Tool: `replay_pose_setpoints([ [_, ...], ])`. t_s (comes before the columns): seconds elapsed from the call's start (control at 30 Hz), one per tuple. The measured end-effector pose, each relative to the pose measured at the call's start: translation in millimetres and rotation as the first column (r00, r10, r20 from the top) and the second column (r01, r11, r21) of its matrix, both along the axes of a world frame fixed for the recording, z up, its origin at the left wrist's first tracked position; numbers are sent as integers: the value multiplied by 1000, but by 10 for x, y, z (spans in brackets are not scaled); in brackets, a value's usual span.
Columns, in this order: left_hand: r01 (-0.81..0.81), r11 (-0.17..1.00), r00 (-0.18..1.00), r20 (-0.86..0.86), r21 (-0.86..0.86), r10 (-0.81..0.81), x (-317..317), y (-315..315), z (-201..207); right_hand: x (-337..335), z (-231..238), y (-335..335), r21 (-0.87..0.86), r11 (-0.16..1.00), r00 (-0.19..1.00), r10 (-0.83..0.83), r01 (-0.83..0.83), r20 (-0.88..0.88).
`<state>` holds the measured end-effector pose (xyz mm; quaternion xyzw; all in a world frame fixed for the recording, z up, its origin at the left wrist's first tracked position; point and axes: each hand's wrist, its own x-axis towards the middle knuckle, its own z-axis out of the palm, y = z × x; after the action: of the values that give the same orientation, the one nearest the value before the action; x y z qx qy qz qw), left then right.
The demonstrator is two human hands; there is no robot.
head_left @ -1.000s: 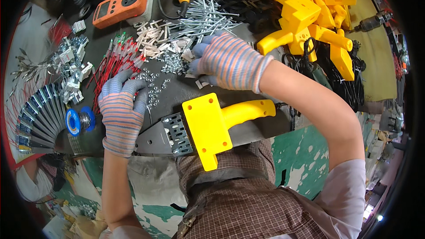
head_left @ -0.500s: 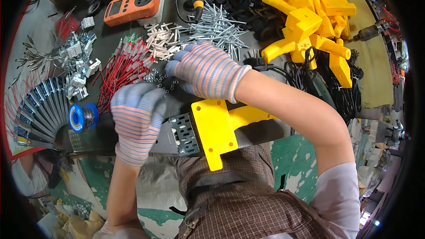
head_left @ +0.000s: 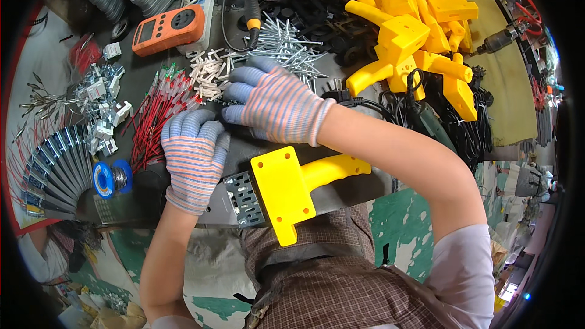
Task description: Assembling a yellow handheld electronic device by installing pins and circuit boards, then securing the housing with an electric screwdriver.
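Note:
Both hands wear striped knit gloves and hover close together over the dark bench. My left hand has its fingers bent loosely downward beside red-wired parts; its fingertips are partly hidden. My right hand reaches leftward with fingers apart, next to small white pieces and a heap of long silver screws. Nothing shows in either hand. The spot between the hands, where small nuts lay, is covered by the fingers. Below them lies a yellow plastic handled housing attached to a slotted metal plate at the bench's near edge.
Yellow housings are piled at the far right above black cables. An orange meter and a soldering iron lie at the back. Left are a solder spool, white connectors and fanned metal strips.
The view has shifted slightly. My left hand has moved rightward toward my right hand, and its blur is gone. My right hand's fingers have spread, and the nuts are now covered.

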<state>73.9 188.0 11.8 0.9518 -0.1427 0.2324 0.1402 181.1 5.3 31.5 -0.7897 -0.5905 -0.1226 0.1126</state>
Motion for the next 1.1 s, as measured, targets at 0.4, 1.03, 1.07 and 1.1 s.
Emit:
replay_pose_setpoints([
  [0.4,400,914,907,-110,-72,-406,312,-192,159,-61,151,-661,-86,991,994,98,-101,-43],
  [1.03,542,840,828,-186,23,-529,465,-212,140,190,16,-713,118,982,982,132,-148,132],
  [1.07,524,852,831,-226,10,-508,483,-224,144,218,-19,-652,95,988,989,110,-119,94],
  [1.1,513,858,837,-231,12,-497,520,-241,112,242,-29,-617,69,994,994,78,-83,70],
])
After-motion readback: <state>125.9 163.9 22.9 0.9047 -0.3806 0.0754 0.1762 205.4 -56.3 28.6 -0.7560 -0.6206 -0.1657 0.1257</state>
